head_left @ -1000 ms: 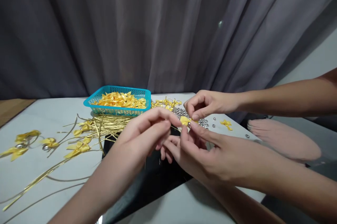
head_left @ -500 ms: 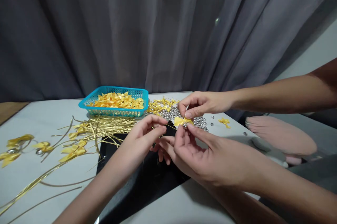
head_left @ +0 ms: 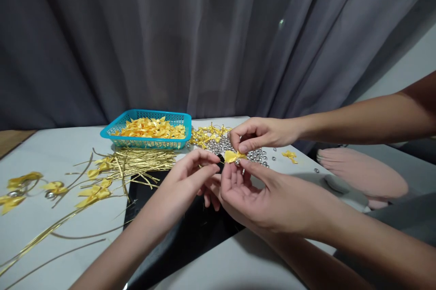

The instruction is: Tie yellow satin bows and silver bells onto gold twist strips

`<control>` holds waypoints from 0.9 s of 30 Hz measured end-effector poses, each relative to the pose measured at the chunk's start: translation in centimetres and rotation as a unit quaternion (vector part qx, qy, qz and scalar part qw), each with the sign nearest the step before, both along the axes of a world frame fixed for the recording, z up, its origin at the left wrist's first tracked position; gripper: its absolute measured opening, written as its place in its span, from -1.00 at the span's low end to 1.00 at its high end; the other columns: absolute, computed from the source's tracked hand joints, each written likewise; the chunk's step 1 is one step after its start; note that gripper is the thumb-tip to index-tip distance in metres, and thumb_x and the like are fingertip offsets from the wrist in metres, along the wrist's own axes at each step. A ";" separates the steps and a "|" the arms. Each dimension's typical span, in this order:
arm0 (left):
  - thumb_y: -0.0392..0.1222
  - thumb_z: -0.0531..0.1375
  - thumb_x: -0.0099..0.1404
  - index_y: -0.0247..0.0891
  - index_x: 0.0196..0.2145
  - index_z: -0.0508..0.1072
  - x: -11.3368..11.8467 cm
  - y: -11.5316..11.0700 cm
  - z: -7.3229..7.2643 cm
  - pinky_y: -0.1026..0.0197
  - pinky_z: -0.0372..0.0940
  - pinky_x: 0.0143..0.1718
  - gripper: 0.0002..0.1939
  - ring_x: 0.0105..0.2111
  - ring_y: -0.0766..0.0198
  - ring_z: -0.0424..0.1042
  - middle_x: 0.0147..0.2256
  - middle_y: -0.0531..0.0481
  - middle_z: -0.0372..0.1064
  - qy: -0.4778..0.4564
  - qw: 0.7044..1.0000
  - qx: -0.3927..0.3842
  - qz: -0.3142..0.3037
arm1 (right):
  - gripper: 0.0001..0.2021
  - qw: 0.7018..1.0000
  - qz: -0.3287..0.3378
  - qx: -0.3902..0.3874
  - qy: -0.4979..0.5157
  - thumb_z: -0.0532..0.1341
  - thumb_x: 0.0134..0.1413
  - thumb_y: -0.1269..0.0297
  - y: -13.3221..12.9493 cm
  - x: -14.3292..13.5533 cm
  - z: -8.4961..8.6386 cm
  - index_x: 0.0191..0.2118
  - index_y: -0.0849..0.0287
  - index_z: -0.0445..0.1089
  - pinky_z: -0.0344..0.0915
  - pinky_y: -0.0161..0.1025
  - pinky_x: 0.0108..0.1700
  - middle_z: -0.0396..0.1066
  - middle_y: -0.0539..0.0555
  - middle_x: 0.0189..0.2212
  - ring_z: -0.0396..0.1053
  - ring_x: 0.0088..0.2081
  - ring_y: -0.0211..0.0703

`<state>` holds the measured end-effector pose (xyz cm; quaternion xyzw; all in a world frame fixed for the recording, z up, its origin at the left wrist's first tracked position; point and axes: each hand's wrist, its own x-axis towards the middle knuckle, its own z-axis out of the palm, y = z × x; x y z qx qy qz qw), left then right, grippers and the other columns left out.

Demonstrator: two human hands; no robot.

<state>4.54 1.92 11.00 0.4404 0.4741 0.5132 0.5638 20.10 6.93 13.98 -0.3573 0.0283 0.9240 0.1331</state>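
Note:
My left hand (head_left: 192, 176) is over the black mat (head_left: 177, 231), thumb and forefinger closed together. A thin gold wire (head_left: 221, 159) shows at its fingertips. My right hand (head_left: 211, 197) is close beside it, its fingers bent downward; its grip is hidden behind my left hand and under a co-worker's hand. The co-worker's upper hand (head_left: 257, 134) and lower hand (head_left: 262, 194) pinch a yellow ribbon bow (head_left: 233, 156) with a small silver bell-like bead (head_left: 237, 162) at its lower edge, just right of my fingertips.
A blue basket (head_left: 189, 128) of yellow bows stands at the back, with a bundle of gold wires (head_left: 146, 161) before it. Silver beads (head_left: 218, 146) lie behind the hands. Finished-looking yellow bows with beads (head_left: 56, 188) lie at left. A grey curtain (head_left: 170, 44) hangs behind the table.
The co-worker's lower hand has shifted slightly left and its fingers have opened out a little under the bow. My hands have barely moved; the view has shifted slightly.

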 end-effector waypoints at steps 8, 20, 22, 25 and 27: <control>-0.21 0.14 0.18 -0.27 -0.31 0.32 0.0 0.2 -0.3 0.32 0.14 -0.59 -0.89 -0.63 0.36 0.35 -0.56 0.09 0.34 0.001 1.000 0.012 0.002 | -0.64 0.992 -0.024 -0.126 0.011 -0.17 0.02 0.71 -0.1 0.2 1.0 -0.57 0.32 0.25 0.18 -0.80 -0.35 0.42 -0.05 -0.47 0.37 -0.41 -0.61; -0.22 0.13 0.19 -0.27 -0.31 0.34 0.1 -0.1 0.0 0.32 0.16 -0.56 -0.89 -0.62 0.40 0.30 -0.50 0.08 0.34 0.010 1.000 -0.007 0.008 | -0.54 0.054 0.358 0.923 -0.131 -0.30 0.09 0.62 0.0 2.6 1.2 -0.30 0.25 0.32 0.22 -0.32 0.02 0.33 0.01 -0.16 0.23 0.05 -0.37; -0.23 0.13 0.19 -0.27 -0.31 0.34 0.1 -0.1 0.1 0.33 0.16 -0.56 -0.90 -0.61 0.40 0.30 -0.48 0.07 0.34 0.014 1.000 -0.008 0.010 | -0.55 -0.031 0.327 0.935 -0.135 -0.28 0.09 0.63 0.3 3.5 0.7 -0.33 0.19 0.31 0.15 -0.13 0.12 0.30 0.00 -0.19 0.26 0.01 -0.31; -0.23 0.13 0.19 -0.27 -0.33 0.33 0.1 0.0 0.1 0.33 0.15 -0.57 -0.92 -0.61 0.39 0.31 -0.51 0.09 0.32 0.016 1.000 -0.006 0.007 | -0.63 -0.193 0.255 0.936 -0.149 -0.18 0.11 0.58 0.8 4.1 0.1 -0.43 0.09 0.27 0.03 0.09 0.21 0.27 0.01 -0.32 0.33 -0.12 -0.18; -0.23 0.12 0.19 -0.26 -0.33 0.32 0.1 0.0 0.0 0.32 0.15 -0.56 -0.92 -0.61 0.39 0.31 -0.51 0.09 0.31 0.016 1.000 -0.005 -0.001 | -0.67 -0.258 0.229 0.924 -0.162 -0.15 0.12 0.55 0.8 4.1 0.1 -0.43 0.08 0.25 0.06 0.10 0.20 0.26 0.01 -0.35 0.34 -0.18 -0.17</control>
